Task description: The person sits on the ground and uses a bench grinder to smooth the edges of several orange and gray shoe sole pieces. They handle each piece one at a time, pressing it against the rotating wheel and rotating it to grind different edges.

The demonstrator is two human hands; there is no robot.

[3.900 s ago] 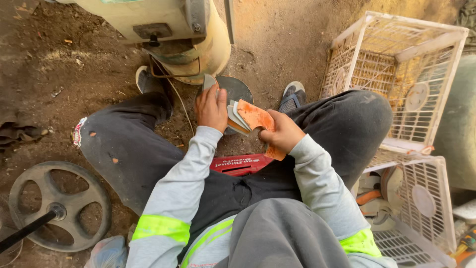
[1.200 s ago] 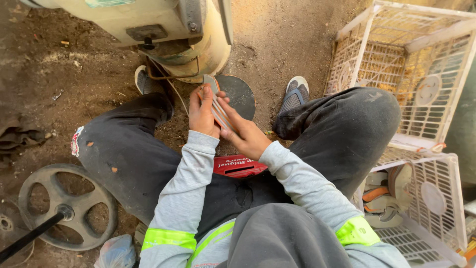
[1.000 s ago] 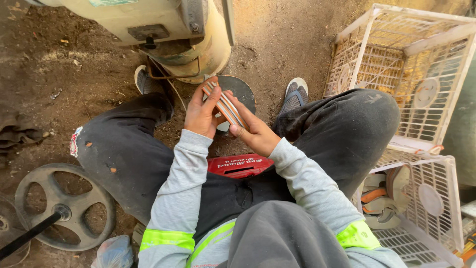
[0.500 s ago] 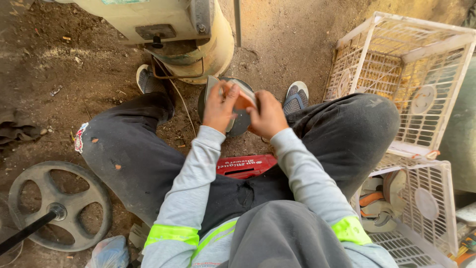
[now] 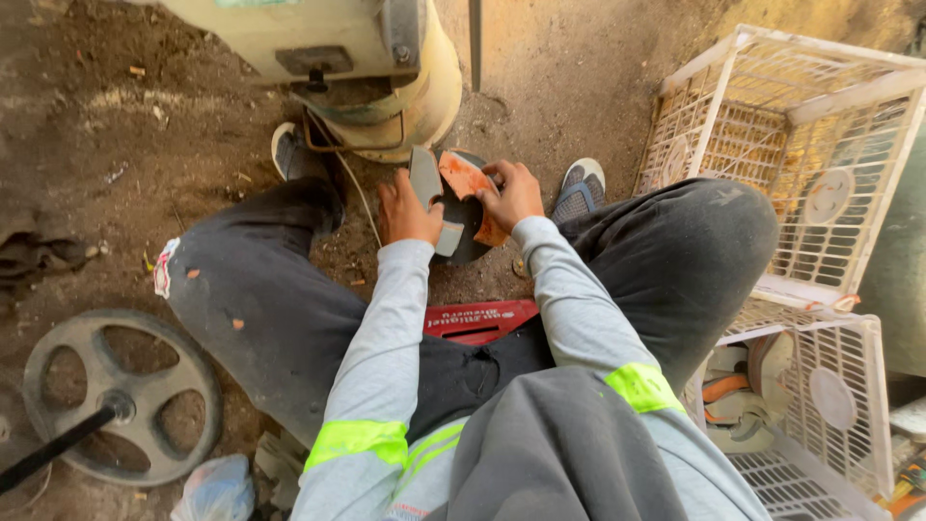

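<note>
I sit on the dirt with my legs spread. My left hand grips the grey part of a folded abrasive sheet. My right hand pinches the sheet's orange part, and the two parts are pulled apart. The sheet hangs just above a dark round disc lying on the ground between my shoes. Whether the sheet touches the disc is unclear.
A cream-coloured machine body stands straight ahead with a cable beneath it. White plastic grille frames are stacked at the right, another lower down. A red flat case lies between my thighs. A spoked metal wheel and a plastic bag lie at the left.
My hands have moved forward and down over the dark disc. The sheet, pressed flat between my palms a second ago, is now spread apart into its grey and orange parts.
</note>
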